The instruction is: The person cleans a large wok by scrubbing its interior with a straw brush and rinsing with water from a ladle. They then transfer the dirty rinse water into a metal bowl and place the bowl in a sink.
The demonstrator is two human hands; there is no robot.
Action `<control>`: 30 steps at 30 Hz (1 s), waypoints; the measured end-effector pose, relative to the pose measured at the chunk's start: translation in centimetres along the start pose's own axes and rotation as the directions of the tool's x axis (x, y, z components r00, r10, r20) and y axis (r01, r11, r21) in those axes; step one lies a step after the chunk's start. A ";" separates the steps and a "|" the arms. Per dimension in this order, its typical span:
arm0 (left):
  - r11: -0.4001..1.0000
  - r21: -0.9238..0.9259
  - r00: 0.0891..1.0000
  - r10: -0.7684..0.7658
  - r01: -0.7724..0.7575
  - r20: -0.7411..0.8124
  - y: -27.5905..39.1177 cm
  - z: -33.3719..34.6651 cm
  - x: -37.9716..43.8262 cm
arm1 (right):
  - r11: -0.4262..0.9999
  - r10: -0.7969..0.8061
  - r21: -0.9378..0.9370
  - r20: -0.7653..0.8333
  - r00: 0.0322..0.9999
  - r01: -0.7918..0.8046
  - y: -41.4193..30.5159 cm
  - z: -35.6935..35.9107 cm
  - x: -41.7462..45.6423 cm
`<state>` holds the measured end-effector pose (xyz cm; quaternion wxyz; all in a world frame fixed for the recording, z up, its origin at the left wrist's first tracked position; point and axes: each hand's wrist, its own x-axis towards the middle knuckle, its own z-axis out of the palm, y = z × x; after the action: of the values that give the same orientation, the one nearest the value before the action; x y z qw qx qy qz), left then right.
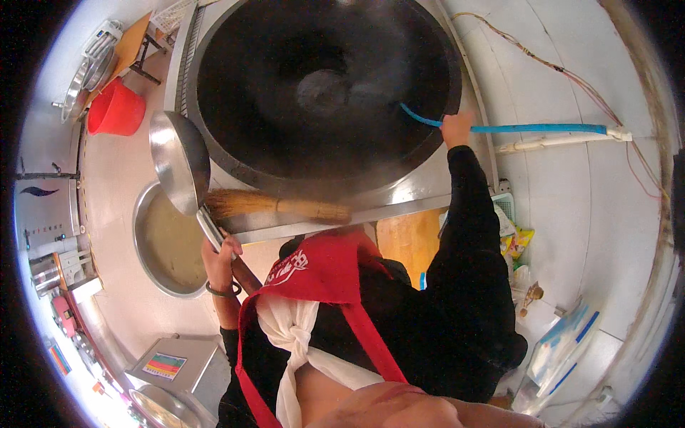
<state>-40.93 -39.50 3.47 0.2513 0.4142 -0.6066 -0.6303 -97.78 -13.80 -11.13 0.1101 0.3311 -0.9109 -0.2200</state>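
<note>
My left hand (218, 259) grips the handle of a large stainless steel ladle (174, 163), its bowl raised beside the cooktop's left front corner. My right hand (456, 130) is closed around a blue hose (535, 129) at the right rim of a very large black wok (257, 112). The hose's free end points into the wok, and a pale blur of water or steam spreads from it. A straw wok brush (273, 206) lies along the steel front edge of the cooktop, its bristles behind the ladle.
Left of the cooktop, a wide metal basin (171, 241) of cloudy liquid sits low, partly under the ladle. A red bucket (118, 109) stands farther left. The hose joins a white wall pipe (615, 134) at right, near loose cables (556, 68). A steel cabinet (176, 364) is at lower left.
</note>
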 end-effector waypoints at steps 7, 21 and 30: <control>0.998 0.047 0.999 -0.036 0.038 -0.040 -1.2 -0.7 0.0 | 0.969 0.239 0.127 -0.254 0.937 -0.212 2.2 -4.5 -2.1; 0.998 0.051 0.999 -0.023 0.022 0.030 -1.9 -0.3 1.3 | 0.904 0.425 0.017 -0.150 0.893 -0.427 6.7 0.4 -6.0; 0.982 0.187 1.000 0.003 -0.004 0.006 -1.4 -0.5 1.4 | 0.997 0.029 -0.063 -0.194 0.981 -0.042 -0.3 -2.3 -7.8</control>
<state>-41.02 -40.73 1.80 0.2107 0.4330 -0.6646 -0.5713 -90.89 -9.71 -9.69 0.2128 0.3309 -0.8938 -0.2151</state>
